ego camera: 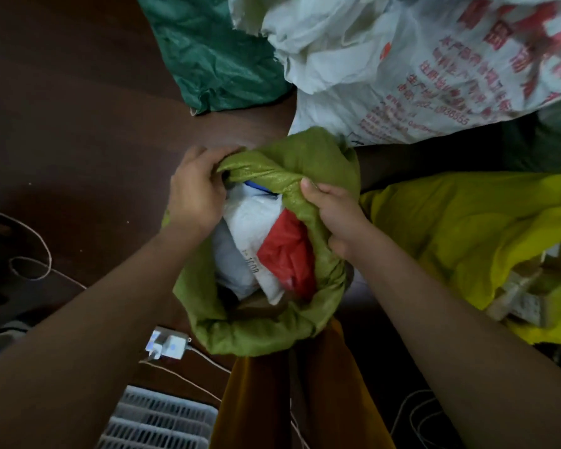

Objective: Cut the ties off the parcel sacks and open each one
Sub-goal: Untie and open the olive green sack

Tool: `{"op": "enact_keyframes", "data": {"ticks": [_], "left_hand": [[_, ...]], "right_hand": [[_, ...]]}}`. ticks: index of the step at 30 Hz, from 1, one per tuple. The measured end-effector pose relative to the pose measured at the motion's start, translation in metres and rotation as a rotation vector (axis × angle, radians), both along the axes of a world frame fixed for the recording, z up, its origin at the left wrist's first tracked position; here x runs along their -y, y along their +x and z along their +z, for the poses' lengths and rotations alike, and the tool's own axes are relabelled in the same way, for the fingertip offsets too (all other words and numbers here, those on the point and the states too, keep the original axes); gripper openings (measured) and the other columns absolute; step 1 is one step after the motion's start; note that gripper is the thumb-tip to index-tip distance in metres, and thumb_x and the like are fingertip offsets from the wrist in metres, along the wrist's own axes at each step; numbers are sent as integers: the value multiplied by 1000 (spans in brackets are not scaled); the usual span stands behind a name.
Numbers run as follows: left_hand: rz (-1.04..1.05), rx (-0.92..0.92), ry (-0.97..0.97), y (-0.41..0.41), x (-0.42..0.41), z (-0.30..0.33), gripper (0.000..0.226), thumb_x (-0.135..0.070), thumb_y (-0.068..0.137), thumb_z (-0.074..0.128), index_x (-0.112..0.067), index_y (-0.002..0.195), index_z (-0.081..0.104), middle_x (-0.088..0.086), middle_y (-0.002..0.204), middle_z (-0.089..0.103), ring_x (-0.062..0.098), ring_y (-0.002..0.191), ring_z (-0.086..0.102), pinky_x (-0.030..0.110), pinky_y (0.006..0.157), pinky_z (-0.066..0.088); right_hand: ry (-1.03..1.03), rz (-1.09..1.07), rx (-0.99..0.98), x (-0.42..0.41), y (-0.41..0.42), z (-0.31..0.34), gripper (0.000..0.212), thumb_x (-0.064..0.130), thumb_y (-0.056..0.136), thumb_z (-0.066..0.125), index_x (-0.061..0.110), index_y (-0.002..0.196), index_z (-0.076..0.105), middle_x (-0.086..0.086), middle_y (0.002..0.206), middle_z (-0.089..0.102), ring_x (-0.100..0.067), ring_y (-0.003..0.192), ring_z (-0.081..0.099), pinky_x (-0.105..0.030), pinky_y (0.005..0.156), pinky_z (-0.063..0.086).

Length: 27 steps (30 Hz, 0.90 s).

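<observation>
Both hands on olive-green woven parcel sack [308,157] — left hand [196,189] grips far-left rim, right hand [334,209] pinches right rim; mouth gapes between, parcels showing.

Bare dark floor [72,118] is lying open to the left of the olive-green sack [308,157], broken only by a loop of twine [30,264] trailing across it. Ahead, a dark green sack [214,53] and a white printed sack [402,76] are closing off the far side, the white one reaching almost to the olive rim. A yellow sack [467,228] is crowding the right side, just beside the olive one. The olive sack's mouth is gaping, yet a white parcel [250,218] and a red parcel [285,251] are filling it. Near the feet, a white charger [167,345] with its cable and a white slatted crate [156,419] are taking up floor.
</observation>
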<state>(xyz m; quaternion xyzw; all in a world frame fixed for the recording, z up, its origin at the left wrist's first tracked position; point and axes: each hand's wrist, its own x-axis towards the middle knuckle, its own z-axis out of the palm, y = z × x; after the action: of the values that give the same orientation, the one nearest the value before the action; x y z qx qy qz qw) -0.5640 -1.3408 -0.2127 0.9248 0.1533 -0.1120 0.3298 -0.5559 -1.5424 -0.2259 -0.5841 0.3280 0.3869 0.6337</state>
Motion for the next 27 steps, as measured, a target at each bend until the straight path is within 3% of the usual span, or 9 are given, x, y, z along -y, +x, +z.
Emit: {"op": "enact_keyframes", "data": {"ticks": [3, 5, 7, 9, 14, 16, 18, 23, 27], "left_hand": [[-26, 10, -103, 26, 4, -1, 40, 4, 76, 70, -9, 114, 69, 13, 110, 58, 22, 103, 56, 19, 93, 43], [-56, 5, -192, 33, 9, -3, 24, -5, 76, 76, -3, 100, 73, 9, 97, 61, 11, 89, 55, 6, 79, 40], [-78, -61, -251, 31, 12, -9, 10, -9, 84, 70, 0, 86, 74, 7, 82, 64, 6, 73, 55, 6, 67, 41], [-36, -113, -273, 25, 12, -19, 28, -14, 91, 63, 5, 70, 65, 12, 66, 58, 11, 61, 49, 15, 55, 40], [163, -188, -331, 16, 28, -28, 26, -9, 96, 53, -24, 76, 49, -1, 61, 45, 4, 46, 37, 15, 44, 32], [119, -135, -302, 15, 31, -27, 30, -1, 94, 50, -27, 80, 44, -1, 68, 45, 8, 55, 43, 22, 53, 36], [-42, -62, -88, 13, 31, -22, 19, -4, 87, 52, -23, 85, 54, -3, 81, 46, 19, 81, 49, 29, 72, 33], [-336, -35, 411, 6, 25, -23, 41, -46, 83, 59, -21, 114, 66, 12, 114, 46, 36, 109, 39, 48, 97, 25], [-250, -29, 395, 5, 25, -30, 21, -28, 93, 54, -19, 101, 70, 2, 118, 55, 32, 114, 37, 45, 97, 22]], "right_hand": [[-115, -119, -32, 11, -7, -5, 27, 29, 95, 61, 10, 113, 68, -11, 110, 71, -23, 104, 67, -39, 95, 53], [-228, -137, 25, 26, -7, -9, 27, 27, 95, 62, 8, 113, 66, -13, 117, 68, -23, 109, 63, -44, 101, 49], [-304, -150, 62, 45, -3, -13, 14, 20, 94, 62, 10, 102, 67, -17, 112, 68, -24, 101, 62, -48, 101, 48], [-317, -194, 48, 62, -1, -17, 14, 16, 94, 62, 8, 104, 68, -19, 112, 68, -25, 98, 64, -46, 100, 50], [-327, -284, -10, 71, -7, -32, 26, 19, 97, 58, 4, 117, 66, -15, 115, 69, -24, 105, 66, -39, 99, 51], [-327, -298, -37, 66, -7, -35, 36, 23, 97, 58, 2, 126, 60, -14, 121, 66, -25, 113, 63, -41, 103, 48], [-337, -302, -53, 62, -3, -36, 41, 26, 96, 60, 3, 129, 58, -14, 125, 64, -26, 115, 62, -42, 104, 47], [-331, -268, -66, 57, 10, -40, 21, 22, 94, 62, 8, 110, 67, -10, 102, 70, -23, 91, 67, -35, 84, 56], [-472, -147, -3, 56, 18, -44, 6, 14, 92, 59, 20, 93, 61, -1, 85, 65, -14, 72, 61, -26, 62, 51]]}}
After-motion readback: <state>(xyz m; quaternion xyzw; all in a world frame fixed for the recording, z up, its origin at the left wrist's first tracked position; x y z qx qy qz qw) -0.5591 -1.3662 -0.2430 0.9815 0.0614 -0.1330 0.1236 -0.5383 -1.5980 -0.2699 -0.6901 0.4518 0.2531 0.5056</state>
